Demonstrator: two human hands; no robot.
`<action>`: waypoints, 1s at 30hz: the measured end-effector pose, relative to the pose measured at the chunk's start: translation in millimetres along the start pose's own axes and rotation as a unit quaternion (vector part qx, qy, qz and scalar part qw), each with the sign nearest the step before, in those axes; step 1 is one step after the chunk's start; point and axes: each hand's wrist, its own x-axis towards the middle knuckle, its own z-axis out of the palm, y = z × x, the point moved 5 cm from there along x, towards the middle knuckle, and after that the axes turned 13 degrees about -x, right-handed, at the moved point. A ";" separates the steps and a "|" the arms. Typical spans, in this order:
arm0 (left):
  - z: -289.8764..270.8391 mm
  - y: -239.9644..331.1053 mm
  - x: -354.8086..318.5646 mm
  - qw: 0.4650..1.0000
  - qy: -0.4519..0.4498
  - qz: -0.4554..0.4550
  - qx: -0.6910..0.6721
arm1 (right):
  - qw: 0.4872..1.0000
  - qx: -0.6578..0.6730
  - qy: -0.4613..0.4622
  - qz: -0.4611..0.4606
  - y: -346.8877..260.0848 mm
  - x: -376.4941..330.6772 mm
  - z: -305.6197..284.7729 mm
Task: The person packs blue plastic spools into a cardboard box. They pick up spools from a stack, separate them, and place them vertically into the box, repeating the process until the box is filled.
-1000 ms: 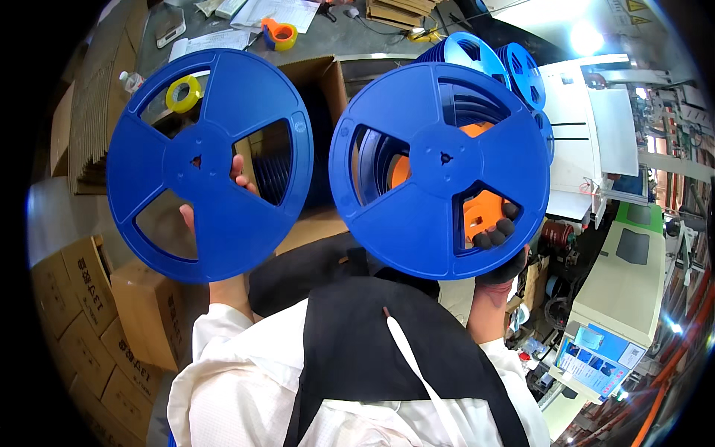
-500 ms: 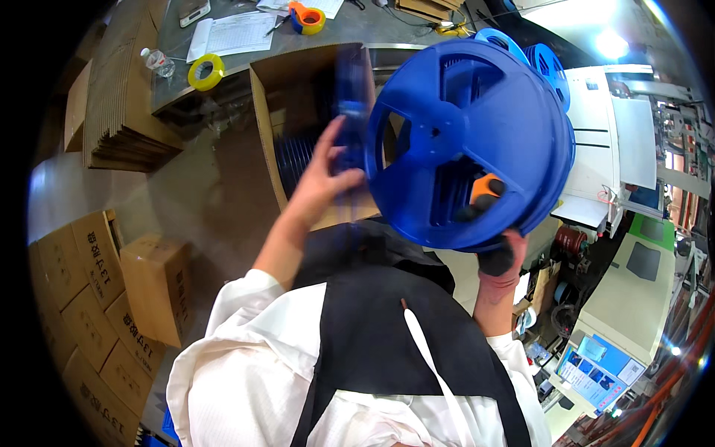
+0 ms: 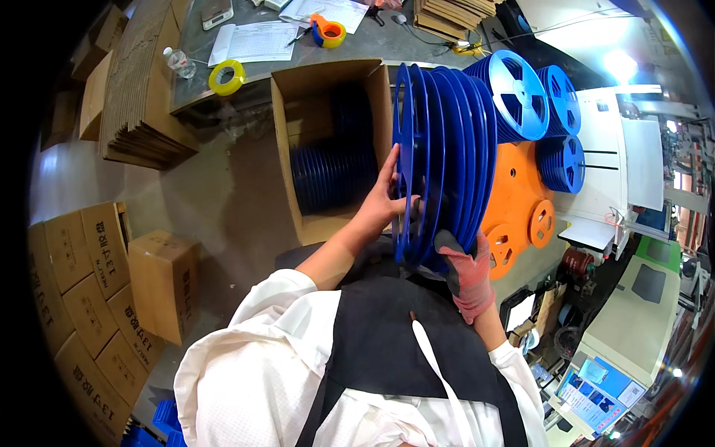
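In front of me a stack of several large blue plastic reels [image 3: 458,149] stands on edge, flanges upright. My right hand [image 3: 469,279], in a pink glove with dark fingertips, grips the stack from its lower side. My bare left hand [image 3: 383,200] is closed on the leftmost reel [image 3: 404,119], thumb at its opening and fingers along its outer face; a gap separates this reel from the others. Just left of it, an open cardboard box [image 3: 284,141] holds more blue reels [image 3: 335,175], packed on edge and partly in shadow.
An orange plate [image 3: 514,160] with round parts lies right of the stack, near lighter blue reels [image 3: 521,93]. Behind is a grey table [image 3: 257,30] with yellow tape [image 3: 226,77], papers and an orange tape dispenser [image 3: 328,31]. Cardboard stacks [image 3: 145,89] and closed cartons [image 3: 93,298] stand left.
The reel stack has turned from facing me to edge-on. My left hand, with a blurred reel near the box before, is now at the stack's leftmost reel. The view has shifted slightly.
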 end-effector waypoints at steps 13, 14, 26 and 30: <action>-8.4 66.4 -41.5 0.977 0.040 -0.059 -0.201 | 0.880 0.423 0.035 0.213 -11.0 28.2 -19.7; -23.4 61.6 -42.3 0.969 0.018 -0.060 -0.240 | 0.905 0.359 0.043 0.224 12.5 22.9 -19.7; -41.9 46.0 -47.7 0.839 -0.172 -0.023 -0.516 | 0.912 0.262 0.150 0.277 122.3 -16.0 -42.9; -37.5 47.5 -43.6 0.849 -0.139 -0.024 -0.508 | 0.880 0.345 0.185 0.269 80.7 -6.1 -59.4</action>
